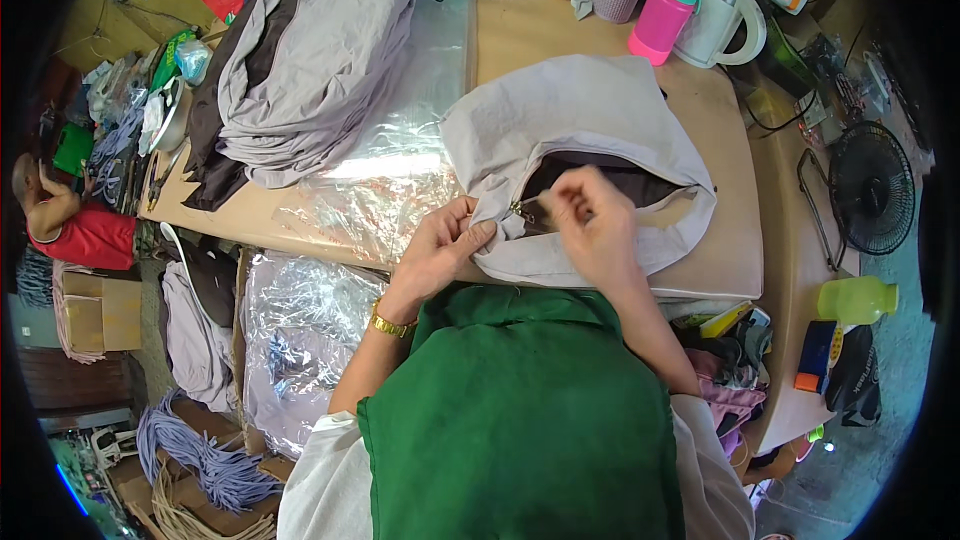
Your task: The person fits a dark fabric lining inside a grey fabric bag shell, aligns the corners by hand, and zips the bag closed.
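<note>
A light grey fabric shoulder bag [580, 100] lies on the tan table in front of me, its opening gaping to show a dark brown lining [600, 178]. My left hand [438, 248] is closed on the bag's left corner, thumb pressing the fabric beside the end of the opening. A small brass-coloured zipper pull [520, 210] sits there, between my two hands. Just right of the pull, my right hand [597, 225] hovers over the opening with thumb and fingers pinched together. Whatever is in that pinch, if anything, is too small to make out.
A pile of grey bags [330, 70] rests at the back left, beside clear plastic sheeting [405, 130]. A pink bottle [662, 20] and a white kettle [708, 18] stand at the back right. A black fan [872, 185] is far right. Another person in red [90, 230] sits far left.
</note>
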